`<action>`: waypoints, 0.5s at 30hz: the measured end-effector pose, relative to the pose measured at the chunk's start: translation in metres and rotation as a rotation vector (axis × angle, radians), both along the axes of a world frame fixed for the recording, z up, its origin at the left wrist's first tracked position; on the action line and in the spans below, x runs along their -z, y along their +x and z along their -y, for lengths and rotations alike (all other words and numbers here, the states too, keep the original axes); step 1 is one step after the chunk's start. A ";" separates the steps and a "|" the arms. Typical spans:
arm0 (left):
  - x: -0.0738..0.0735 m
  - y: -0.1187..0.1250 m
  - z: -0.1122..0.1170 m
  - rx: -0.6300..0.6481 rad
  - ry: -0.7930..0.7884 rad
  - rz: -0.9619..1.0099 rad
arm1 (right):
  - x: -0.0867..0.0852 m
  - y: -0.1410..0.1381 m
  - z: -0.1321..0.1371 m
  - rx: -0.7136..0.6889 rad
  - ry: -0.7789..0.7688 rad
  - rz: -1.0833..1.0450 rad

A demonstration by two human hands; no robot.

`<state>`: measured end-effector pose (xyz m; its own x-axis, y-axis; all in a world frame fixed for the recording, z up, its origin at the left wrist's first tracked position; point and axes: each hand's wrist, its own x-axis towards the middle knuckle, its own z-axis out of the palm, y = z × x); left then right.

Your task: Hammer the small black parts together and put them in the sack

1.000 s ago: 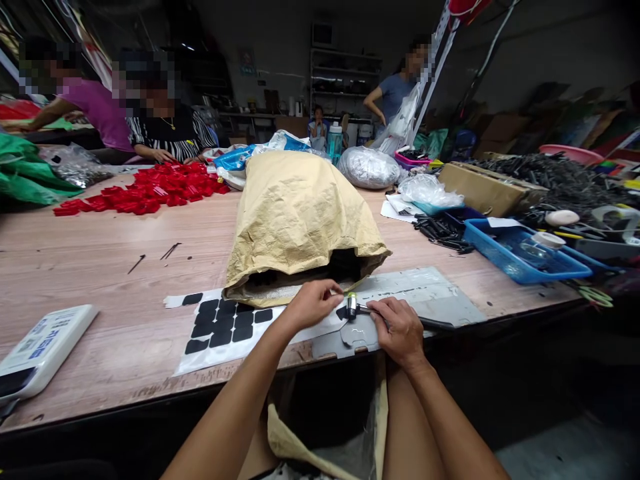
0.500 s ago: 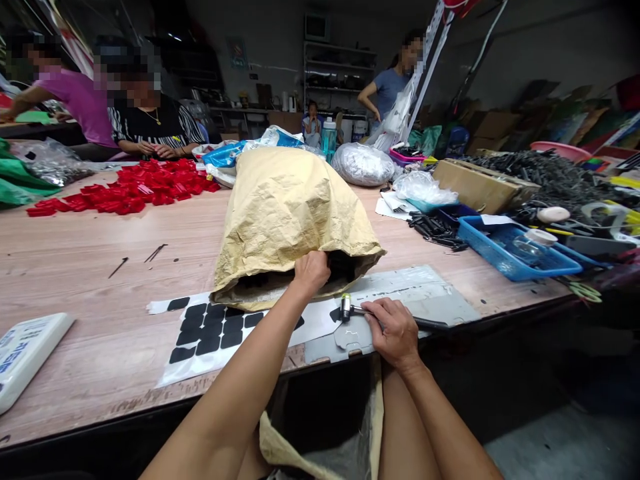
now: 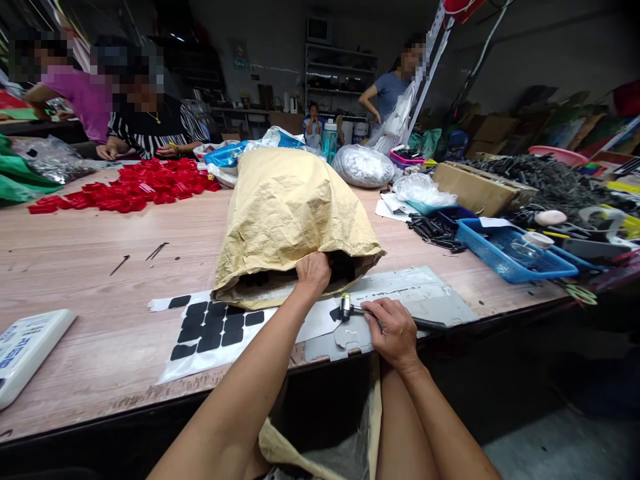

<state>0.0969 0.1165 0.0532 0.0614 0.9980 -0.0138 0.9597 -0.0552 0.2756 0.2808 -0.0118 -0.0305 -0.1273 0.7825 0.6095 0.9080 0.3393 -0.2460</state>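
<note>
A large tan paper sack [image 3: 295, 200] lies on the table with its mouth facing me, dark inside. My left hand [image 3: 314, 272] is closed on the upper edge of that mouth, fingertips hidden behind it. In front lies a white sheet with black square stickers [image 3: 213, 327], partly under the sack. My right hand [image 3: 393, 330] is wrapped round the handle of a small mallet [image 3: 345, 307], its head resting over a grey board [image 3: 420, 293]. Another open sack [image 3: 375, 413] stands between my legs below the table edge.
Red plastic pieces [image 3: 135, 187] are heaped at the far left. A white device [image 3: 35, 357] sits at the near left. On the right are a blue basket [image 3: 515, 260] and black parts [image 3: 435, 232]. Several people are in the background, one near the red pieces.
Both my hands keep their places on the sack and the mallet. Across the table, a co-worker's hands have moved apart.
</note>
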 end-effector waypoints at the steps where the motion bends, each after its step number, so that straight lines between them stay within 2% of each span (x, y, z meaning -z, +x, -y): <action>1: -0.001 0.000 0.001 0.003 0.018 0.010 | 0.000 0.000 0.000 -0.001 0.001 0.001; 4: -0.001 -0.003 0.013 0.018 0.077 0.037 | 0.001 0.000 0.000 -0.006 0.003 -0.003; 7: 0.001 -0.016 0.037 0.040 0.135 0.065 | 0.002 0.000 0.000 -0.010 0.001 -0.012; 12: 0.011 -0.066 0.084 0.219 0.288 0.168 | 0.002 0.001 0.000 -0.001 -0.009 -0.011; 15: 0.020 -0.090 0.105 0.319 0.238 0.191 | 0.002 0.001 0.000 0.002 -0.007 -0.007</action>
